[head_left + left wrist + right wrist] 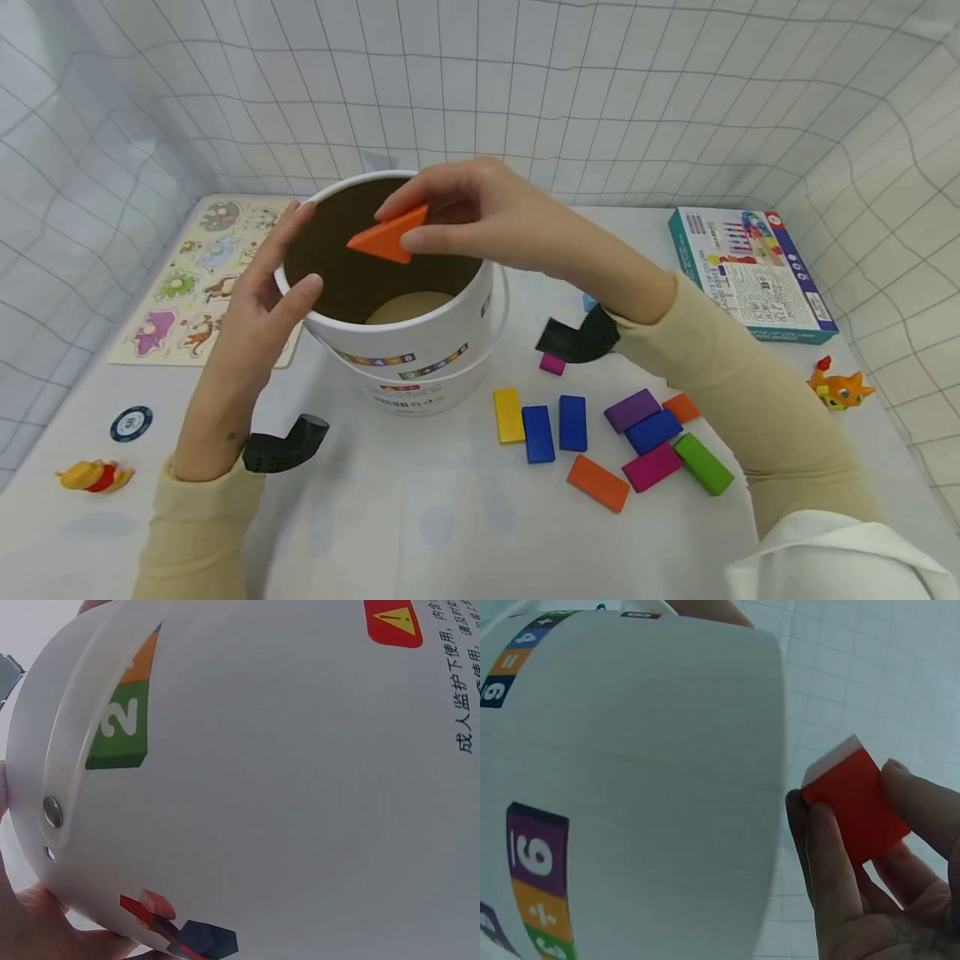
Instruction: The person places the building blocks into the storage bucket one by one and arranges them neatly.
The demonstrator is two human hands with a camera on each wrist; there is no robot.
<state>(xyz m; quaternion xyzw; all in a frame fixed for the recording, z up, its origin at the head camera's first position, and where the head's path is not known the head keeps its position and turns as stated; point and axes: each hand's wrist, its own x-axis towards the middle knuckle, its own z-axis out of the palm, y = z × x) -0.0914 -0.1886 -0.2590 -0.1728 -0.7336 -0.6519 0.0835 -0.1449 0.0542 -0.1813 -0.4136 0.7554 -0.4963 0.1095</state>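
Note:
A white bucket (390,323) stands upright, printed with coloured number strips; a pale brown patch shows on its bottom. My left hand (258,296) holds its near-left rim, palm outside and fingertips and thumb over the edge. Above the bucket's opening, my right hand (465,208) pinches an orange triangular block (390,237) between thumb and fingers. The right wrist view shows that block (855,802) lifted past the rim, one side paler. The left wrist view is mostly filled by the bucket's wall (277,787).
Several coloured blocks lie right of the bucket, among them a yellow one (509,416) and a green one (703,464). An animal puzzle board (176,287) lies left, near a poker chip (131,424) and a bear figurine (95,476). A box (753,275) and orange figurine (840,389) are right.

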